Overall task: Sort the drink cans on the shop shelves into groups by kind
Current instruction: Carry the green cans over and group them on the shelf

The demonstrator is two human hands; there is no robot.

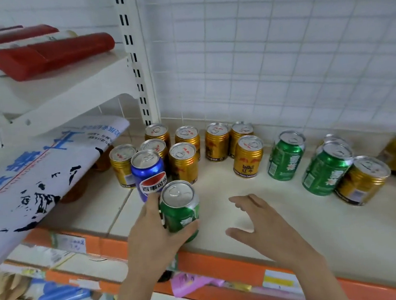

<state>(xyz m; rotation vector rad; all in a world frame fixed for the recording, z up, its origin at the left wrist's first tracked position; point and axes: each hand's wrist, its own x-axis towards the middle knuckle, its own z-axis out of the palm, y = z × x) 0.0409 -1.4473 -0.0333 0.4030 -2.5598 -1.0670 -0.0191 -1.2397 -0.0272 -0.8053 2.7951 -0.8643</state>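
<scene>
Two hands work a shop shelf (264, 229) of drink cans; the left hand (152, 232) has its grip wrapped round a green can (180, 209) standing near the front edge, thumb low on its front wall, fingers behind, while the right hand (257, 217) hovers just beside it with fingers spread and loose, holding nothing; a blue can (147, 172) marked with the Pepsi roundel and Chinese characters stands touching the left fingers, just in front of a cluster of gold cans (183, 162), one of them (247, 157) showing the red bulls and Chinese script of Red Bull; two more green cans (285, 156) stand well to the right among further gold ones; the green can's white lettering is too blurred to read; thin aluminium of this kind likely dents under a hard squeeze and may slip if damp, so a firm mid-body hold looks safest; whether it is full, and so heavy, cannot be told; a printed white package (34, 185) with blue characters juts in from the left
</scene>
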